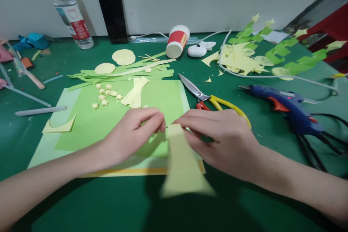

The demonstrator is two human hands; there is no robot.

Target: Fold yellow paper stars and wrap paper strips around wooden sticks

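Observation:
Between my two hands hangs a pale yellow paper piece (181,163), narrow at the top and flared and blurred at its lower end. My right hand (217,136) pinches it near its top edge. My left hand (136,130) has its thumb and forefinger pressed together on the end of a thin stick-like thing that reaches toward the paper's top. Under the hands lie green paper sheets (163,98). On them rest several small folded paper stars (102,98) and crossed pale yellow strips (136,92).
Scissors (199,94) lie behind my right hand, a blue glue gun (288,105) with cables at the right. Green strips (122,74), a paper cup (178,41), a phone (111,11) and a bottle (73,21) stand or lie behind. Paper scraps (239,58) lie back right.

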